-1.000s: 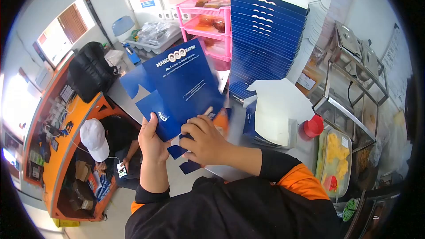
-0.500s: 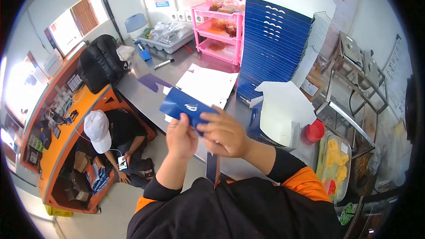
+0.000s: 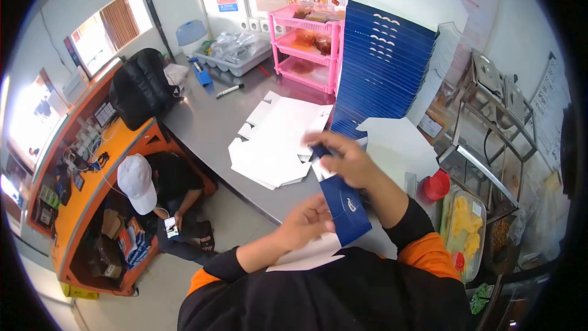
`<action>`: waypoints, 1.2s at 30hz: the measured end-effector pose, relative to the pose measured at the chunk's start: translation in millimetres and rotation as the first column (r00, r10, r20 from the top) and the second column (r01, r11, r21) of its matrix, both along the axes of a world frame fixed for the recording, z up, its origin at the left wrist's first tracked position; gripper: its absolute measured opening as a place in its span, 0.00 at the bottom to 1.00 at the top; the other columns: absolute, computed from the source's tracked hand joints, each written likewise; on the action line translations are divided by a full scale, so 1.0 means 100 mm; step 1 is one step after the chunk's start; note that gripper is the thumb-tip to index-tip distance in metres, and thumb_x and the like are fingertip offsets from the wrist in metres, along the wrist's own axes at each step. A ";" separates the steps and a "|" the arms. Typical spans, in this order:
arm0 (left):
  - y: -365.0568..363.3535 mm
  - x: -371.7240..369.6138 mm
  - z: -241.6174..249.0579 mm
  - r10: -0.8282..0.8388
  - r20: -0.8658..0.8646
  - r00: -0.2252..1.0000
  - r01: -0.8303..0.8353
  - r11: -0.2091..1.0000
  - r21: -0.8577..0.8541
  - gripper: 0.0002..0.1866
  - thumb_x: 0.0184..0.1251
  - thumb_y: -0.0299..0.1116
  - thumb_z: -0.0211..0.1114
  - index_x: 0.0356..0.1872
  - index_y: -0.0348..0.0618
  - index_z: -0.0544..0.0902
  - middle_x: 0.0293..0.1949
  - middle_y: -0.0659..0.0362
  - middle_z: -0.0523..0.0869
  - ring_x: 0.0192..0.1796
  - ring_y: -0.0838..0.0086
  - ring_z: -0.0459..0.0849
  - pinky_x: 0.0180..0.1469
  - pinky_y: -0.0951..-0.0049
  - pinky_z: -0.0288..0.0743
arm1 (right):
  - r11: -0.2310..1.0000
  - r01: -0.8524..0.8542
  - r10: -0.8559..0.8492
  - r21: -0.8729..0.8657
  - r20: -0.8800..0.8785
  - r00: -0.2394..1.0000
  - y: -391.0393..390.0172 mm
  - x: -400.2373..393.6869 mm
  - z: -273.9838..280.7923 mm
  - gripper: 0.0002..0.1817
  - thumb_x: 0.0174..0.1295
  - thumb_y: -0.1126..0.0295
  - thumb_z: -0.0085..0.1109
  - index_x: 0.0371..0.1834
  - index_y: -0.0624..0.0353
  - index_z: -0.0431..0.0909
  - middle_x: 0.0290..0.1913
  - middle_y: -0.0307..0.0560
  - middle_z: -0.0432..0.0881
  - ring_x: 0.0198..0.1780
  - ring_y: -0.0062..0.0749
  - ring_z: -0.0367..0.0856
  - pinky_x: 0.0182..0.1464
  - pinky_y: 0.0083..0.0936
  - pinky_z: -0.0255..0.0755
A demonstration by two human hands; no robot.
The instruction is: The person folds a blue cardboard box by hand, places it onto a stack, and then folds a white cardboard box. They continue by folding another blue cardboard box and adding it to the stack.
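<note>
A partly folded blue cardboard box (image 3: 346, 209) with a small white print is tilted in front of my body, its white inner side showing at the lower left. My right hand (image 3: 350, 160) grips the dark flap at its far end, with thumb and fingers bent around it. At the near left side my left hand (image 3: 304, 224) has its fingers curled against the box's edge; they are slightly blurred. Flat white box blanks (image 3: 269, 162) lie on the metal table (image 3: 205, 113) just beyond my hands.
A tall stack of blue boxes (image 3: 383, 67) stands behind an open white-lined box (image 3: 398, 144). Nearby are a pink rack (image 3: 304, 49), a red cup (image 3: 437, 185) and a tub of yellow food (image 3: 465, 227). To the left, a person in a white cap (image 3: 136, 182) sits low, holding a phone.
The blue cardboard piece has come down and right, closer to my body, and turned with more of its white side showing. The flat blanks on the table are now uncovered.
</note>
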State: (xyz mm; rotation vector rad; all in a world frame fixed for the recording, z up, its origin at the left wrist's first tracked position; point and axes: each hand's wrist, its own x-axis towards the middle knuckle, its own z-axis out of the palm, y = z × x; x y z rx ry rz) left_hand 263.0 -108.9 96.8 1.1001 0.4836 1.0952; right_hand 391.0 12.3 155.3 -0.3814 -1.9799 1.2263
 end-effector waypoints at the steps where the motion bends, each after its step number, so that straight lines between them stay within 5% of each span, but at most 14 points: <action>1: -0.06 0.10 -0.03 -0.012 -0.022 1.000 0.012 1.000 0.016 0.30 0.62 0.18 0.51 0.64 0.44 0.54 0.43 0.53 0.78 0.45 0.69 0.80 0.45 0.71 0.76 | 0.998 -0.058 0.053 0.024 0.182 0.982 0.00 0.01 -0.03 0.18 0.56 0.64 0.56 0.47 0.62 0.74 0.44 0.45 0.77 0.46 0.25 0.74 0.47 0.22 0.66; 5: -0.08 0.14 0.07 -0.118 -0.101 0.988 0.107 0.988 -0.112 0.35 0.59 0.15 0.54 0.64 0.45 0.48 0.47 0.54 0.77 0.44 0.72 0.80 0.43 0.73 0.76 | 0.988 0.067 -0.068 -0.136 -0.005 0.998 -0.06 0.00 -0.15 0.16 0.56 0.63 0.55 0.43 0.63 0.74 0.45 0.44 0.77 0.42 0.26 0.74 0.46 0.24 0.66; 6: -0.07 0.09 0.12 -0.147 -0.175 0.974 0.117 0.978 -0.172 0.30 0.59 0.16 0.54 0.62 0.42 0.54 0.44 0.55 0.78 0.38 0.75 0.81 0.37 0.76 0.77 | 0.998 -0.041 0.040 -0.038 -0.039 0.998 0.03 0.07 -0.07 0.16 0.57 0.65 0.54 0.43 0.64 0.74 0.45 0.46 0.76 0.41 0.26 0.73 0.46 0.24 0.66; 9: -0.04 -0.03 0.26 -0.235 -0.117 0.965 0.211 0.960 -0.184 0.24 0.59 0.20 0.57 0.56 0.39 0.60 0.26 0.57 0.79 0.24 0.75 0.81 0.27 0.77 0.75 | 0.666 -0.540 0.422 -0.515 -0.336 0.842 0.04 0.20 0.09 0.20 0.57 0.59 0.54 0.43 0.67 0.75 0.39 0.43 0.74 0.42 0.26 0.72 0.47 0.20 0.63; 13: -0.06 -0.05 0.19 -0.304 -0.058 0.951 0.282 0.928 -0.242 0.19 0.59 0.21 0.58 0.50 0.35 0.64 0.25 0.57 0.80 0.22 0.75 0.81 0.25 0.79 0.74 | 0.699 -0.556 0.677 -0.449 0.167 0.717 0.14 0.22 0.09 0.20 0.47 0.69 0.65 0.42 0.68 0.76 0.38 0.42 0.74 0.41 0.28 0.73 0.44 0.21 0.64; 17: -0.07 0.03 0.22 -0.346 0.044 0.937 0.346 0.905 -0.247 0.20 0.58 0.21 0.58 0.50 0.34 0.63 0.24 0.56 0.81 0.21 0.75 0.81 0.25 0.80 0.73 | 0.841 -0.521 0.541 -0.145 0.211 0.814 0.12 0.22 0.24 0.19 0.41 0.72 0.68 0.40 0.63 0.78 0.34 0.41 0.71 0.37 0.26 0.71 0.41 0.19 0.62; 22: 0.00 0.02 0.19 -0.500 0.009 0.866 0.495 0.856 -0.149 0.19 0.60 0.24 0.58 0.51 0.34 0.64 0.30 0.53 0.81 0.27 0.73 0.82 0.30 0.79 0.74 | 0.608 -0.745 0.785 -0.274 0.353 0.510 0.09 0.17 0.25 0.14 0.45 0.71 0.66 0.36 0.62 0.81 0.31 0.40 0.71 0.36 0.25 0.71 0.38 0.19 0.63; 25: 0.11 -0.09 0.11 -0.440 0.129 0.889 0.448 0.893 -0.044 0.20 0.63 0.30 0.56 0.54 0.34 0.65 0.38 0.48 0.81 0.38 0.68 0.82 0.41 0.72 0.75 | 0.736 -0.517 0.666 -0.438 0.330 0.669 0.11 0.27 0.38 0.16 0.44 0.72 0.66 0.38 0.65 0.80 0.28 0.41 0.75 0.32 0.25 0.72 0.36 0.18 0.65; 26: 0.30 -0.24 0.01 -0.576 0.143 0.805 0.569 0.817 0.091 0.25 0.68 0.43 0.49 0.60 0.37 0.62 0.48 0.43 0.76 0.51 0.63 0.77 0.54 0.64 0.70 | 0.755 -0.456 0.604 -0.472 0.230 0.763 0.12 0.34 0.50 0.15 0.43 0.74 0.64 0.36 0.67 0.79 0.27 0.45 0.78 0.29 0.27 0.76 0.33 0.18 0.68; 28: 0.47 -0.47 0.03 -0.524 0.486 0.699 0.660 0.734 -0.159 0.36 0.65 0.59 0.41 0.65 0.41 0.56 0.58 0.44 0.69 0.59 0.61 0.70 0.60 0.60 0.65 | 0.865 -0.294 0.267 -0.406 -0.123 0.956 0.26 0.42 0.51 0.11 0.45 0.77 0.61 0.35 0.65 0.76 0.28 0.50 0.80 0.26 0.32 0.78 0.31 0.21 0.72; 30: 0.52 -0.66 -0.01 -0.135 0.749 0.648 0.312 0.945 -0.099 0.50 0.52 0.74 0.37 0.66 0.43 0.54 0.65 0.52 0.61 0.63 0.58 0.65 0.62 0.58 0.61 | 0.812 -0.332 0.081 -0.480 -0.472 0.878 0.47 0.40 0.53 0.11 0.50 0.78 0.57 0.38 0.60 0.73 0.31 0.45 0.79 0.30 0.29 0.79 0.35 0.24 0.75; 33: 0.35 -0.79 0.03 0.405 0.576 0.710 -0.399 0.905 -0.146 0.49 0.53 0.73 0.39 0.66 0.42 0.54 0.66 0.50 0.58 0.66 0.60 0.60 0.65 0.55 0.53 | 0.718 -0.210 -0.360 -0.664 -0.612 0.704 0.68 0.27 0.38 0.10 0.56 0.77 0.51 0.42 0.59 0.69 0.35 0.47 0.78 0.34 0.32 0.79 0.38 0.28 0.76; 35: 0.15 -0.72 0.36 0.004 0.466 0.885 -0.157 0.944 0.291 0.53 0.48 0.78 0.34 0.62 0.40 0.62 0.64 0.51 0.62 0.61 0.64 0.68 0.62 0.61 0.59 | 0.680 -0.133 -0.471 -0.721 -0.569 0.674 0.70 0.17 0.21 0.09 0.60 0.72 0.47 0.43 0.59 0.68 0.37 0.48 0.77 0.38 0.33 0.78 0.41 0.31 0.75; 36: 0.07 -0.63 0.45 0.249 0.505 0.826 -0.434 0.853 0.290 0.45 0.56 0.71 0.39 0.57 0.37 0.68 0.57 0.51 0.70 0.56 0.66 0.72 0.61 0.65 0.59 | 0.670 -0.080 -0.521 -0.738 -0.544 0.658 0.71 0.10 0.13 0.09 0.61 0.71 0.46 0.44 0.59 0.68 0.37 0.48 0.77 0.38 0.33 0.78 0.41 0.31 0.75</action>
